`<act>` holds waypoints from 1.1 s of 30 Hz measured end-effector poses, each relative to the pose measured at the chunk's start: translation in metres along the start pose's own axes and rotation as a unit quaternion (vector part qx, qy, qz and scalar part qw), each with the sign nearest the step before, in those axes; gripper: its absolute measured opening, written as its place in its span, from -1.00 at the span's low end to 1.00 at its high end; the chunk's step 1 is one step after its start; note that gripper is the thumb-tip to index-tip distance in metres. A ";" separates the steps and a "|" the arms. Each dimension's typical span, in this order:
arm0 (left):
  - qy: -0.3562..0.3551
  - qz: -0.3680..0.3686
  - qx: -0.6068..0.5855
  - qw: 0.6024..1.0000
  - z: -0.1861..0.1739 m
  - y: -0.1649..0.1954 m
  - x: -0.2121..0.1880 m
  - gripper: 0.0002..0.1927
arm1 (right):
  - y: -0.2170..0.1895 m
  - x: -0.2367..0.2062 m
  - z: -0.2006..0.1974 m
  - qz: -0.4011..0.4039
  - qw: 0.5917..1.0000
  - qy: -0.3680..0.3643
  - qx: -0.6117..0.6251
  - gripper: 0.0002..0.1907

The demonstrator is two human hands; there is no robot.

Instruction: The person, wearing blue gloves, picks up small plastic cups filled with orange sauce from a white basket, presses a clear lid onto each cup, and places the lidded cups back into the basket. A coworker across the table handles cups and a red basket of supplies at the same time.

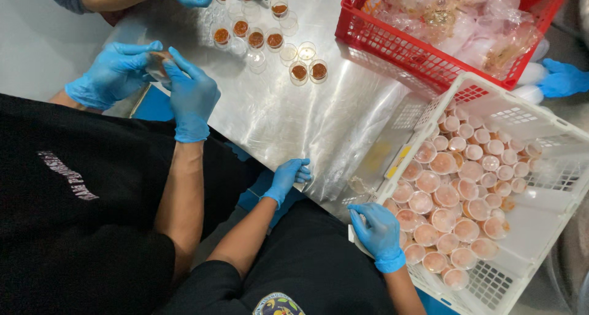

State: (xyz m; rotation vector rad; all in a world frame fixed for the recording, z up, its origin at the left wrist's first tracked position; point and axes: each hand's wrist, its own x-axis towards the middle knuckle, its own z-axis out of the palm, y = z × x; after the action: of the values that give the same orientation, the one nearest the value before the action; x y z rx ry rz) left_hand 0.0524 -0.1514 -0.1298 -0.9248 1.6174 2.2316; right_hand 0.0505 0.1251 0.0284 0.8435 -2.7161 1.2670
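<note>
Left hand (288, 178), blue nitrile glove, fingers curled on edge of shiny steel table (270, 115), holding nothing visible. Right hand (377, 229) grips rim of white lattice crate (555, 134), lower right, full of round lidded sauce cups (457, 195).

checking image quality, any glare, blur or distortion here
Head view: strong glare streaks on the steel table; wide-angle bending curves the white crate at the right edge; cups look sharp, while the left hand and right hand are slightly soft.

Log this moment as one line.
left hand on steel table edge | right hand at white crate rim beside lidded cups | co-worker's gloved hands pressed together
</note>
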 end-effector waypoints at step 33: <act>0.019 -0.010 0.003 1.000 0.000 -0.003 0.001 -0.62 | -0.004 0.007 -0.001 0.015 1.000 -0.003 -0.003 -0.89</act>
State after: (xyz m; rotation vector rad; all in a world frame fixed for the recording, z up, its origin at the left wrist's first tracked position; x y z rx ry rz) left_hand 0.0530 -0.1501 -0.1330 -0.9844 1.6229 2.2076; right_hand 0.0463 0.1205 0.0340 0.8118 -2.7460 1.2620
